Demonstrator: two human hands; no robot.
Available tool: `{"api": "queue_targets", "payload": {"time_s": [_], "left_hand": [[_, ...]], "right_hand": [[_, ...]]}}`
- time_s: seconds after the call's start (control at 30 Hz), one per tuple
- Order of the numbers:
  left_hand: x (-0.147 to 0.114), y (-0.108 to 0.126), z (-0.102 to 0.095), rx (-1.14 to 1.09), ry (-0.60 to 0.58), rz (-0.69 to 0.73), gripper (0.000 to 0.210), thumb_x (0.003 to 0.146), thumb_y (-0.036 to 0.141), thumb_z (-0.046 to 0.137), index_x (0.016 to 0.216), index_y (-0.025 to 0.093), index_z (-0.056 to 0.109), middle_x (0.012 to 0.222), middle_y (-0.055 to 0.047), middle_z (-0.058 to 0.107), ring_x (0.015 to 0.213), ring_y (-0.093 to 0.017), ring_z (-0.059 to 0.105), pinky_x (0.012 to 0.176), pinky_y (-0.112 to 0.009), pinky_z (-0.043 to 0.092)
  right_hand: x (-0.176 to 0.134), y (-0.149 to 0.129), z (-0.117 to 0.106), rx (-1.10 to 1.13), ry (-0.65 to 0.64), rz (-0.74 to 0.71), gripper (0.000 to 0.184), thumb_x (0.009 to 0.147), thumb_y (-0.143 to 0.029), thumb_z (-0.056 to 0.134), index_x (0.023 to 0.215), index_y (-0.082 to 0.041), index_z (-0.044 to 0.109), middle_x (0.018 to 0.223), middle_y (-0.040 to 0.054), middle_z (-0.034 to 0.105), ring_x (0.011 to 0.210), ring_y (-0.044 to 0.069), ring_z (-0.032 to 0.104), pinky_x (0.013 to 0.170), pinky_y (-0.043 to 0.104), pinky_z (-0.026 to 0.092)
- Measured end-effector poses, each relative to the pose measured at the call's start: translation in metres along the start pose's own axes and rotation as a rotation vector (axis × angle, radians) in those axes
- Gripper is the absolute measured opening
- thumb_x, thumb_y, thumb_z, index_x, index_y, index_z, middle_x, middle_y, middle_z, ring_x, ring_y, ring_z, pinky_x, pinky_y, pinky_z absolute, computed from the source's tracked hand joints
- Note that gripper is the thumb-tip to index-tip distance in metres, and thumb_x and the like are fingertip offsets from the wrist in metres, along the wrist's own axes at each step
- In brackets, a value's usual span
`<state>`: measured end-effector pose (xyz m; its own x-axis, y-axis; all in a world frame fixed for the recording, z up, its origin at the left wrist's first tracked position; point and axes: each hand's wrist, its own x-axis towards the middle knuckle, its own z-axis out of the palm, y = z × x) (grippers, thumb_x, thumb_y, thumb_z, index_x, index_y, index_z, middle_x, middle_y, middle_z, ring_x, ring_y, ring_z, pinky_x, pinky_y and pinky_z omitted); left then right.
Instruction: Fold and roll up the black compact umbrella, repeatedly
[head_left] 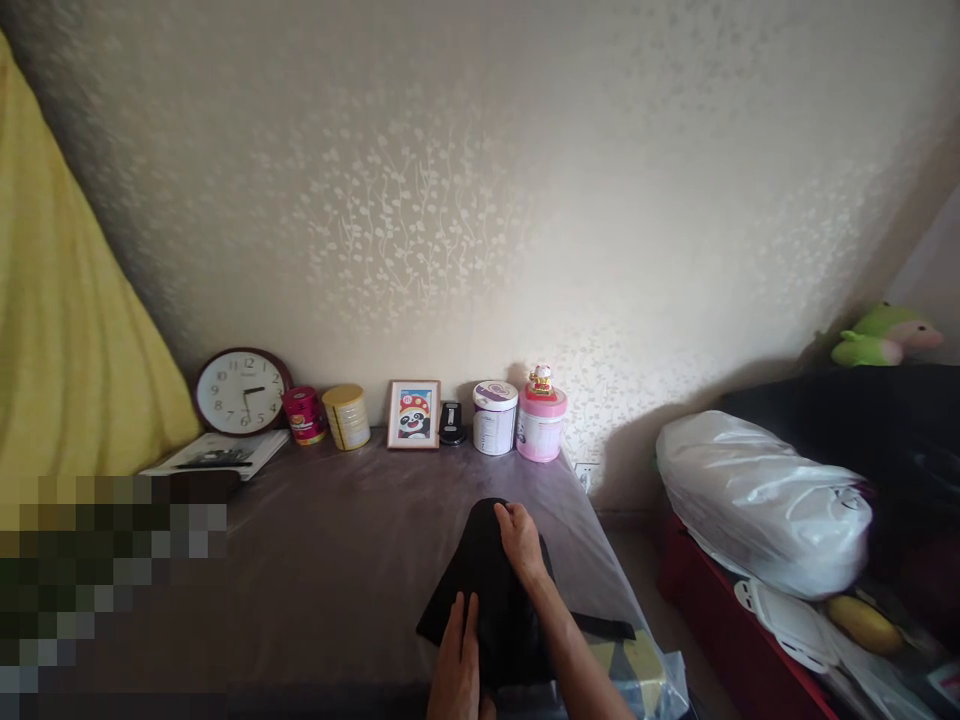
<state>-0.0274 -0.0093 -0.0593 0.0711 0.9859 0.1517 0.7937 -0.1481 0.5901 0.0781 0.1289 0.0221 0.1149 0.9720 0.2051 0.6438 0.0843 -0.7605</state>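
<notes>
A black, soft-looking piece, apparently fabric (pixel 491 570), lies on the grey-brown cloth of the table near its front edge. Its exact kind is unclear. My right hand (pixel 519 540) pinches its rounded far end between thumb and fingers. Nearer to me, my left hand (pixel 459 650) rests on its left part with the fingers stretched out. A black strap (pixel 607 627) sticks out to the right from under my right forearm; whether it joins the black piece is hidden.
By the wall stand a clock (pixel 244 392), a pink can (pixel 304 416), a yellow can (pixel 346 418), a panda picture frame (pixel 414 414) and two lidded tubs (pixel 495 420). A clear plastic bag (pixel 671 680) lies at the table's right corner. Further right is a stuffed white bag (pixel 765 500).
</notes>
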Motion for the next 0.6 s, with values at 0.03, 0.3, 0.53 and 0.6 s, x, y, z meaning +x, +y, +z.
{"api": "queue_targets", "payload": {"time_s": [0.03, 0.3, 0.53, 0.6], "left_hand": [[0.000, -0.001, 0.001, 0.017, 0.009, 0.016, 0.092, 0.048, -0.002, 0.044, 0.137, 0.009, 0.025, 0.147, -0.018, 0.020, 0.134, -0.024, 0.026, 0.105, -0.035, 0.034], [-0.006, -0.004, 0.001, 0.010, 0.100, 0.069, 0.082, 0.057, 0.005, 0.045, 0.137, 0.011, 0.028, 0.138, -0.015, 0.041, 0.129, -0.030, 0.036, 0.103, -0.039, 0.038], [-0.016, -0.009, -0.002, 0.000, 0.122, 0.001, 0.070, 0.067, 0.010, 0.042, 0.135, 0.013, 0.030, 0.131, -0.014, 0.050, 0.125, -0.027, 0.042, 0.101, -0.038, 0.039], [-0.022, -0.013, -0.004, -0.001, 0.117, -0.044, 0.064, 0.069, 0.012, 0.042, 0.133, 0.013, 0.033, 0.130, -0.014, 0.050, 0.122, -0.027, 0.045, 0.099, -0.037, 0.041]], "right_hand": [[0.000, -0.001, 0.003, -0.009, -0.010, 0.001, 0.032, 0.087, -0.038, 0.038, 0.092, -0.018, 0.062, 0.084, 0.0090, 0.070, 0.083, 0.023, 0.065, 0.067, 0.027, 0.046], [-0.006, -0.012, 0.013, -0.067, -0.151, 0.010, 0.025, 0.087, -0.029, 0.042, 0.099, -0.012, 0.056, 0.065, 0.0056, 0.070, 0.065, 0.018, 0.067, 0.060, 0.024, 0.042], [-0.019, -0.025, 0.010, -0.202, -0.280, -0.127, 0.021, 0.090, -0.025, 0.038, 0.083, -0.020, 0.057, 0.066, -0.0011, 0.071, 0.061, 0.013, 0.065, 0.059, 0.021, 0.039], [-0.023, -0.026, 0.009, -0.228, -0.281, -0.162, 0.020, 0.090, -0.025, 0.040, 0.081, -0.021, 0.058, 0.068, -0.0024, 0.072, 0.070, 0.014, 0.066, 0.061, 0.021, 0.038]]}}
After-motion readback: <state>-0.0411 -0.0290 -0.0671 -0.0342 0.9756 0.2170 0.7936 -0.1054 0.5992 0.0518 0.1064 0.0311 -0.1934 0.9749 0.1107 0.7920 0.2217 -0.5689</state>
